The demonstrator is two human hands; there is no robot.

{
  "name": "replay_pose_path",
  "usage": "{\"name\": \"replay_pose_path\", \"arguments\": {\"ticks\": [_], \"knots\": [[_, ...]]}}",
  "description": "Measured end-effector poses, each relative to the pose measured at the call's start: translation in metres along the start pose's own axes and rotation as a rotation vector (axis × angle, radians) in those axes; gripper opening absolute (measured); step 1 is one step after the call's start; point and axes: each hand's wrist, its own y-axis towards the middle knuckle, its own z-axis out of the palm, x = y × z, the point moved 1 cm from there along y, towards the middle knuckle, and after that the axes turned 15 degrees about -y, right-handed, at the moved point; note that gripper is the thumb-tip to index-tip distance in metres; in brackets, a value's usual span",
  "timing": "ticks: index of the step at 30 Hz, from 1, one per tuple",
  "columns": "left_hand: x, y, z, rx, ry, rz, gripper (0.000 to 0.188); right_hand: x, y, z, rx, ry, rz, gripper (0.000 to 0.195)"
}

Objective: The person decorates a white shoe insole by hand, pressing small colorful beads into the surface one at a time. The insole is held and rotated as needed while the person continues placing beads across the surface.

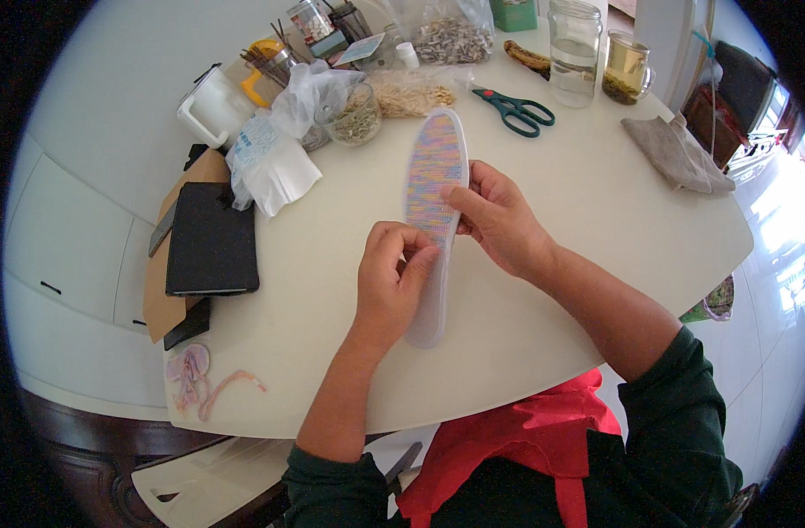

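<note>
A shoe insole (pixel 435 158), upright and tilted slightly, is held above the table in front of me. Rows of pink, blue and yellow yarn stitching cover its upper part; the lower part is plain, pale mesh. My right hand (pixel 498 214) grips its right edge, thumb on the stitched face and fingers behind. My left hand (pixel 396 274) lies across the insole's left edge, with thumb and index finger pinched together near the lowest stitched rows. Whether a needle or thread is between those fingertips cannot be made out.
Multicoloured yarn (pixel 191 373) lies at the table's (pixel 310 369) near left corner. A black notebook (pixel 212 237) is at left. Green-handled scissors (pixel 518 111), a glass bowl (pixel 356 119), a water jar (pixel 574 59), a glass mug (pixel 625 69) and a grey cloth (pixel 673 152) stand or lie farther back.
</note>
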Motion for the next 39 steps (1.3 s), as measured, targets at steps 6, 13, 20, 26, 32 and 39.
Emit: {"name": "replay_pose_path", "arguments": {"ticks": [6,13,20,26,32,39], "knots": [[0.015,0.003,-0.017,0.132,-0.757,-0.44,0.016,0.0,0.001,-0.004,-0.038,0.046,0.112,0.024],[0.014,0.004,-0.021,0.011,-0.982,-0.437,0.014,-0.002,0.002,-0.006,-0.024,0.052,0.161,0.02],[0.017,0.004,-0.008,-0.123,-0.861,-0.304,0.013,-0.007,0.002,-0.005,0.0,0.028,0.241,0.02],[0.016,0.003,-0.009,-0.169,-0.779,-0.333,0.016,-0.01,0.002,-0.007,0.017,-0.034,0.268,0.022],[0.005,-0.007,0.014,-0.058,0.06,-0.169,0.082,0.0,0.001,-0.004,-0.083,0.011,0.128,0.025],[0.018,0.005,-0.018,-0.35,0.243,-0.048,0.099,0.025,0.017,-0.049,-0.161,0.206,-0.023,0.026]]}}
